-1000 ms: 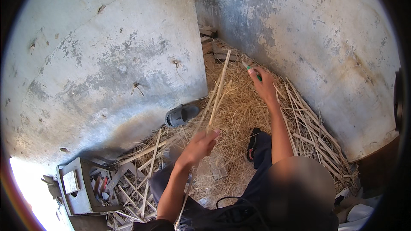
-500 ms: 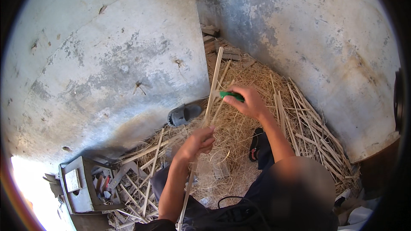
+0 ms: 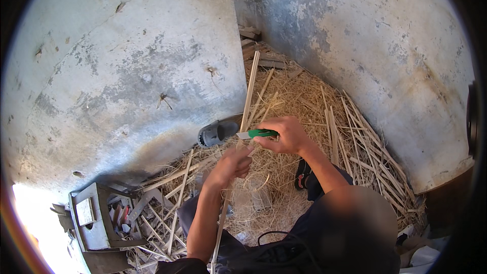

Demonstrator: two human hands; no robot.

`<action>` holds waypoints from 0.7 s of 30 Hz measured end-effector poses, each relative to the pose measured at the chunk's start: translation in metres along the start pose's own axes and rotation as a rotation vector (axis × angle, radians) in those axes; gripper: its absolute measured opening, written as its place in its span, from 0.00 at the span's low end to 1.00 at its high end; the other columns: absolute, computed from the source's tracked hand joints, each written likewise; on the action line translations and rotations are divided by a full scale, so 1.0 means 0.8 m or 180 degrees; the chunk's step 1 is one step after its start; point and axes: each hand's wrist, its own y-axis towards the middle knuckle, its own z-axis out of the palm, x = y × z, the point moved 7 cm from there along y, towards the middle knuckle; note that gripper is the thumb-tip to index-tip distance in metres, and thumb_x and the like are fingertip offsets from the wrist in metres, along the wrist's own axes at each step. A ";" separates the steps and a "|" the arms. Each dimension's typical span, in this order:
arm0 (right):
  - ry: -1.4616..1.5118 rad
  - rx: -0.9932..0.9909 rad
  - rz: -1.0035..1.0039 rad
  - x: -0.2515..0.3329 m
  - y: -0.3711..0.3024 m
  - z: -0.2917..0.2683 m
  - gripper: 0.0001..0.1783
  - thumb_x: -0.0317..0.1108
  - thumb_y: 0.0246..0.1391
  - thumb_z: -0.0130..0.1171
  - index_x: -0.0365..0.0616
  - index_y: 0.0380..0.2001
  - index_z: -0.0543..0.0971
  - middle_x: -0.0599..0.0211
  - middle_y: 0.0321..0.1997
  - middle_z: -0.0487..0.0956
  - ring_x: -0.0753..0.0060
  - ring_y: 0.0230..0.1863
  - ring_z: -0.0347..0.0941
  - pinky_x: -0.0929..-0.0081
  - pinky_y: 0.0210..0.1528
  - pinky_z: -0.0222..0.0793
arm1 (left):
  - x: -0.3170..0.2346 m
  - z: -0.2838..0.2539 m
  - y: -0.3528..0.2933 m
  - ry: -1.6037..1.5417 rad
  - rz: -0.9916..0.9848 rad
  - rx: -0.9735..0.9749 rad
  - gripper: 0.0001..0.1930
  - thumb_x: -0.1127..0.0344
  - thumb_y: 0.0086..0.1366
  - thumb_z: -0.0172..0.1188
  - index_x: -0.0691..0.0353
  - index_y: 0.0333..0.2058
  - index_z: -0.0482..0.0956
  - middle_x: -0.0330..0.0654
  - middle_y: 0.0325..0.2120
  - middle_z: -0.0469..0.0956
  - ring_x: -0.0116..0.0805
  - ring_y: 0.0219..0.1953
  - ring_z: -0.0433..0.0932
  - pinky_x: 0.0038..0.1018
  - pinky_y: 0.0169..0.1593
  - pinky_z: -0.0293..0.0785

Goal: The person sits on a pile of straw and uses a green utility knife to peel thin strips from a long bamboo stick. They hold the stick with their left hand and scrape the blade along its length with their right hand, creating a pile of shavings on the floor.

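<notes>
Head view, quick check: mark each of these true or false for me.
1. The right hand holds a green-handled knife. True.
2. The knife blade points away from the long wooden strip. False: it points left and meets the strip.
3. The left hand grips the strip below the knife. True.
4. A grey sandal lies against the wall, left of the strip. True.
5. The floor around the person is bare concrete. False: it is covered with straw-like shavings and loose strips.
6. The grey box sits at the right. False: it is at the lower left.
</notes>
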 end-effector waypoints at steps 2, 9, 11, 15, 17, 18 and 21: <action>-0.0052 -0.0001 0.0019 -0.002 0.000 0.001 0.24 0.57 0.57 0.70 0.45 0.39 0.90 0.62 0.35 0.89 0.62 0.30 0.86 0.68 0.31 0.80 | 0.001 -0.001 0.001 -0.0002 -0.0007 -0.0017 0.15 0.54 0.78 0.57 0.51 0.35 0.64 0.24 0.15 0.53 0.19 0.17 0.51 0.25 0.24 0.49; -0.0063 0.0034 0.0160 -0.001 0.002 0.003 0.24 0.56 0.55 0.70 0.45 0.37 0.91 0.63 0.35 0.90 0.62 0.31 0.87 0.68 0.32 0.81 | 0.000 0.001 -0.003 -0.0006 0.0010 -0.0210 0.14 0.56 0.78 0.56 0.50 0.32 0.67 0.23 0.16 0.54 0.18 0.17 0.51 0.24 0.23 0.47; -0.0039 -0.0009 0.0172 -0.002 0.002 0.003 0.24 0.56 0.55 0.71 0.45 0.37 0.91 0.63 0.35 0.90 0.62 0.31 0.87 0.68 0.32 0.81 | -0.002 0.003 -0.004 0.0038 0.0038 -0.0318 0.14 0.58 0.79 0.55 0.49 0.31 0.69 0.22 0.16 0.55 0.17 0.17 0.51 0.24 0.23 0.47; -0.0061 -0.0089 0.0162 -0.008 0.002 0.004 0.24 0.56 0.53 0.71 0.46 0.37 0.91 0.63 0.35 0.90 0.63 0.30 0.87 0.69 0.32 0.81 | -0.001 0.003 -0.004 0.0119 0.0100 -0.0399 0.13 0.59 0.78 0.56 0.49 0.30 0.69 0.22 0.16 0.55 0.17 0.17 0.51 0.24 0.23 0.47; -0.0109 -0.0092 0.0152 -0.008 0.003 0.003 0.24 0.56 0.53 0.72 0.46 0.37 0.91 0.62 0.35 0.90 0.63 0.30 0.87 0.69 0.32 0.81 | 0.000 0.001 -0.004 0.0140 0.0132 -0.0410 0.13 0.60 0.78 0.57 0.49 0.30 0.68 0.22 0.16 0.55 0.17 0.17 0.51 0.24 0.23 0.47; -0.0136 -0.0098 0.0142 -0.008 0.003 0.003 0.24 0.56 0.52 0.72 0.46 0.37 0.91 0.62 0.35 0.90 0.63 0.30 0.87 0.69 0.31 0.81 | 0.000 0.000 -0.004 0.0148 0.0149 -0.0398 0.13 0.60 0.78 0.57 0.49 0.30 0.68 0.22 0.16 0.55 0.17 0.17 0.51 0.24 0.23 0.47; -0.0148 -0.0242 0.0026 -0.009 0.003 0.001 0.23 0.55 0.52 0.72 0.45 0.37 0.91 0.63 0.34 0.90 0.63 0.29 0.86 0.69 0.31 0.81 | -0.001 0.003 -0.005 0.0156 0.0192 -0.0396 0.13 0.60 0.78 0.57 0.49 0.30 0.67 0.22 0.16 0.56 0.17 0.16 0.51 0.24 0.22 0.47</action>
